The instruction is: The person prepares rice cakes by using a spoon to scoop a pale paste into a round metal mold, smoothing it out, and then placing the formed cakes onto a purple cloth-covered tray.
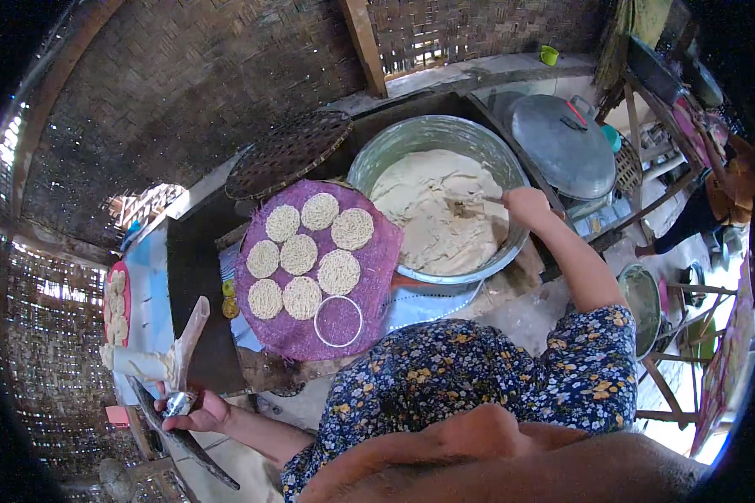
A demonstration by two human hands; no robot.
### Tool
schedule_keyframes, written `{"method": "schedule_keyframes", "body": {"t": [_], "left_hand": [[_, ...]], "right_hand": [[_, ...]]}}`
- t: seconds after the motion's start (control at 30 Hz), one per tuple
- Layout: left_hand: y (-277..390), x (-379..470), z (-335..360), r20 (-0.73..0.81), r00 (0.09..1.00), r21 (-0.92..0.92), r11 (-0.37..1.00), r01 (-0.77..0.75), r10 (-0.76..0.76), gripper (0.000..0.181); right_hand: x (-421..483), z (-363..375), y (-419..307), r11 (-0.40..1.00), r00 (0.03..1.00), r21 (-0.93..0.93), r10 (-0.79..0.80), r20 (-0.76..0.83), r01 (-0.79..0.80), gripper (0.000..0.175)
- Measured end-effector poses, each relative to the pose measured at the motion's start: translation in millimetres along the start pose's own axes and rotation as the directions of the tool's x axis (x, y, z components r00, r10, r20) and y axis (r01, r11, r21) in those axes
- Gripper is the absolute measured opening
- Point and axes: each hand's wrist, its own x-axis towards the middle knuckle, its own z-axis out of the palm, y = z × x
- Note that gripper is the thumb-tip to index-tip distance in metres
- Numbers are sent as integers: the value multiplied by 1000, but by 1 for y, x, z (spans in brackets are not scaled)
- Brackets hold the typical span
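My right hand grips the handle of a spoon-like utensil whose far end is sunk in pale, thick dough. A large metal basin holds this dough. Low on the left, my left hand holds a hand press with a white cylinder and long wooden handles; dough clings to its cylinder end. Between my hands, several round, coiled dough discs lie on a purple cloth-covered round tray. Near the tray's front edge lies a thin white ring with only cloth showing inside.
A woven basket tray leans behind the purple tray. Right of the basin stands a large lidded metal pot. More discs rest on a red tray at far left. At far right is another person, near a wooden rack.
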Motion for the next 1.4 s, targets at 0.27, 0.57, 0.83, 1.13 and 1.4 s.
{"method": "schedule_keyframes", "body": {"t": [0.27, 0.57, 0.83, 1.13, 1.4], "left_hand": [[13, 2, 9, 72, 992, -124, 986, 112, -103, 35], [46, -8, 36, -42, 996, 336, 939, -65, 84, 34], [27, 1, 58, -15, 996, 433, 899, -68, 83, 33], [14, 14, 71, 23, 998, 488, 871, -59, 55, 32], [20, 11, 84, 32, 998, 509, 858, -62, 52, 31]], "right_hand": [[36, 13, -21, 964, 977, 162, -211, -16, 211, 18], [74, 51, -63, 907, 955, 350, -282, 95, 234, 23], [79, 63, -86, 837, 917, 448, -389, 87, 313, 21], [97, 39, -70, 884, 914, 240, -403, -46, 402, 18], [82, 44, -84, 819, 862, 314, -508, 5, 480, 17]]}}
